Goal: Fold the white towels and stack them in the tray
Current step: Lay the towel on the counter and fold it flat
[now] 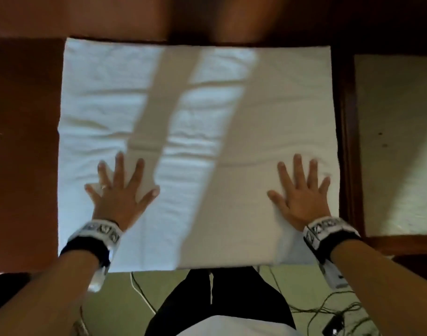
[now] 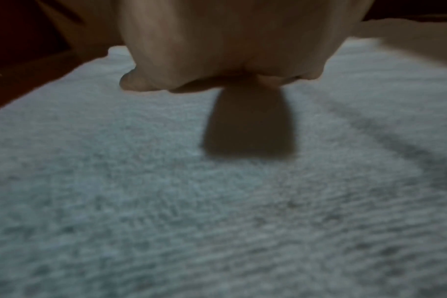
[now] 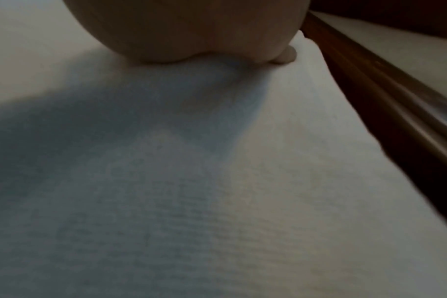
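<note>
White terry-cloth towel (image 1: 244, 117), rectangular and creased, lies spread flat on a reddish-brown wooden table (image 1: 23, 141), its near edge reaching the table's near edge. Left hand (image 1: 120, 190) and right hand (image 1: 299, 195) both rest palm-down on the towel's near half, fingers straight and fanned wide, gripping nothing; wrist views show each palm touching the cloth. Right of the towel, past a dark wooden rim (image 1: 345, 141), a pale surface (image 1: 396, 141) shows; cannot tell whether it is the tray.
</note>
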`<action>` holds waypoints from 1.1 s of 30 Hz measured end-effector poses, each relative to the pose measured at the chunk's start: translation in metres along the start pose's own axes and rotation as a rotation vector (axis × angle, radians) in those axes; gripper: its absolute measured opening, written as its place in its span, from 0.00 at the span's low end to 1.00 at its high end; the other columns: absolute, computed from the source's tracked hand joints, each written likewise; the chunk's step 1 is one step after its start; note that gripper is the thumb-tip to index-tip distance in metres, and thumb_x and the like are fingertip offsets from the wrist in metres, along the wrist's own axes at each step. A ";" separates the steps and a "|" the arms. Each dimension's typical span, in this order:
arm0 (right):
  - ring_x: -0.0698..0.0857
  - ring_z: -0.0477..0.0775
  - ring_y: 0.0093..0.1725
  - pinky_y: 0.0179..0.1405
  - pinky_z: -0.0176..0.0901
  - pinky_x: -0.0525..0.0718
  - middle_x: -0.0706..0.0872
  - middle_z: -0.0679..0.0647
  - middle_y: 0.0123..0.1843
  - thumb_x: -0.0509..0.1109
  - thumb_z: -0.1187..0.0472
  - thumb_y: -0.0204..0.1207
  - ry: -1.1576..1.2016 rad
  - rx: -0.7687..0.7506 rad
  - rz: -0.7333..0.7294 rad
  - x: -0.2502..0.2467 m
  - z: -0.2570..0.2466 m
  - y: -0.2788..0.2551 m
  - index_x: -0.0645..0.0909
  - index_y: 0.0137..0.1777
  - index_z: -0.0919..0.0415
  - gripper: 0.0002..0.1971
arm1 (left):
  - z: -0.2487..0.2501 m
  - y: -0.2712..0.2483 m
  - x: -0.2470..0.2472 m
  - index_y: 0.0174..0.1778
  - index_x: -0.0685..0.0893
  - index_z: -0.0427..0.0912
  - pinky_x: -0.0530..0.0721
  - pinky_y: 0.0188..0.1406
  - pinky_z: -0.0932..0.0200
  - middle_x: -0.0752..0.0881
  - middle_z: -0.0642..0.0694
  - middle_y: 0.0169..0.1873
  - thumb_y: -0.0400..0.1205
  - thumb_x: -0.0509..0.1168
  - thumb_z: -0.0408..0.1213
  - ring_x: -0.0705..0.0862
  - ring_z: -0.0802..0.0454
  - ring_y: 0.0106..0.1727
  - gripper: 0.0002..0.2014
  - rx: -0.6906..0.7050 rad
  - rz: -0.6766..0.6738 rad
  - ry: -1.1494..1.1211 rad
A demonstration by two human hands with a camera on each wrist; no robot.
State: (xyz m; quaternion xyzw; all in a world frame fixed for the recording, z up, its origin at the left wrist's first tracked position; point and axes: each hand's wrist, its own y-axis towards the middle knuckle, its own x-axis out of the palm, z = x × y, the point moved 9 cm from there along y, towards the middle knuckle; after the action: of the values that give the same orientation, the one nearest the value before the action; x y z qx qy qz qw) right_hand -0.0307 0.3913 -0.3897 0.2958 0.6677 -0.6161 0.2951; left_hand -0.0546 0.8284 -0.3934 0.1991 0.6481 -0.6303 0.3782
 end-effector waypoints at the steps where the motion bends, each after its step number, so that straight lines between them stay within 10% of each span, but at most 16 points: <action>1: 0.29 0.70 0.85 0.78 0.84 0.45 0.23 0.48 0.86 0.34 0.24 0.77 -0.001 0.003 0.044 -0.009 0.000 0.013 0.26 0.83 0.35 0.38 | 0.002 0.012 -0.008 0.79 0.22 0.72 0.51 0.75 0.13 0.17 0.55 0.81 0.75 0.32 0.81 0.33 0.30 0.87 0.41 0.009 0.033 0.018; 10: 0.33 0.65 0.87 0.80 0.80 0.44 0.30 0.53 0.88 0.45 0.30 0.82 0.033 0.007 0.135 -0.048 -0.016 0.044 0.38 0.87 0.41 0.38 | 0.015 0.047 -0.056 0.88 0.42 0.66 0.49 0.81 0.21 0.35 0.51 0.89 0.79 0.54 0.72 0.40 0.36 0.89 0.44 0.030 0.107 -0.089; 17: 0.27 0.68 0.84 0.79 0.83 0.43 0.22 0.56 0.85 0.36 0.23 0.76 -0.014 -0.015 0.035 0.023 -0.011 -0.024 0.28 0.85 0.40 0.42 | 0.000 -0.029 0.029 0.83 0.28 0.70 0.41 0.75 0.14 0.18 0.57 0.81 0.76 0.33 0.80 0.26 0.36 0.85 0.42 0.044 -0.009 -0.032; 26: 0.32 0.65 0.86 0.79 0.80 0.40 0.29 0.53 0.88 0.48 0.23 0.77 0.017 0.022 0.138 -0.041 -0.013 0.052 0.37 0.86 0.36 0.42 | 0.012 0.052 -0.042 0.87 0.37 0.66 0.43 0.79 0.16 0.30 0.55 0.87 0.80 0.50 0.74 0.33 0.37 0.88 0.44 0.053 0.070 -0.037; 33: 0.31 0.65 0.86 0.79 0.82 0.45 0.25 0.54 0.86 0.41 0.25 0.78 -0.011 -0.053 0.129 0.002 -0.027 -0.019 0.33 0.86 0.38 0.40 | 0.006 -0.034 0.025 0.86 0.33 0.66 0.46 0.77 0.15 0.27 0.49 0.86 0.78 0.39 0.80 0.34 0.33 0.88 0.44 0.149 0.053 0.038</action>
State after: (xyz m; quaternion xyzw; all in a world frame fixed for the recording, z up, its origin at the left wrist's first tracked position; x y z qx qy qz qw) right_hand -0.0473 0.4172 -0.3769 0.3269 0.6617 -0.5794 0.3458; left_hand -0.0939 0.8128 -0.3885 0.2557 0.6009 -0.6626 0.3667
